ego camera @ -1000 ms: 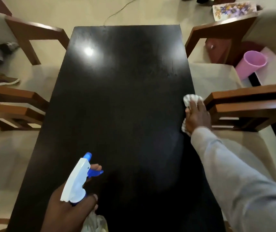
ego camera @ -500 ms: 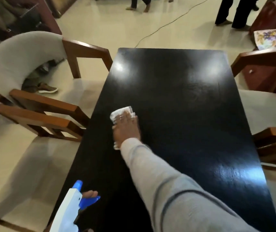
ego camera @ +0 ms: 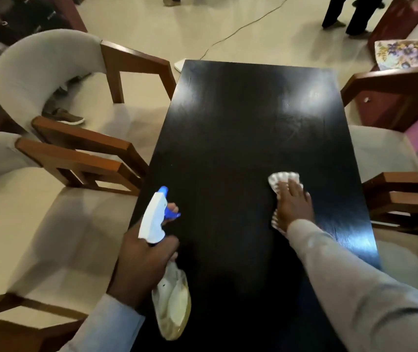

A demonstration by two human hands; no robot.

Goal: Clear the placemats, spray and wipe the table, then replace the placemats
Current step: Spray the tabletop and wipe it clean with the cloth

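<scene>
Head view: the right grip (ego camera: 294, 207) is laid flat, fingers extended, on a white cloth (ego camera: 282, 180) pressed against the dark surface (ego camera: 228, 123), right of centre. The spray bottle (ego camera: 157, 219) is clasped in the left grip (ego camera: 141, 260) at the near left edge, nozzle pointed far. A floral placemat (ego camera: 405, 53) is located far right, off the surface.

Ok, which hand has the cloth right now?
The right hand, pressing the white cloth flat on the black table; the left hand grips the spray bottle.

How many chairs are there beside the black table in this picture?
4. Far left chair, near left chair, far right chair, near right chair. Others may be hidden.
</scene>
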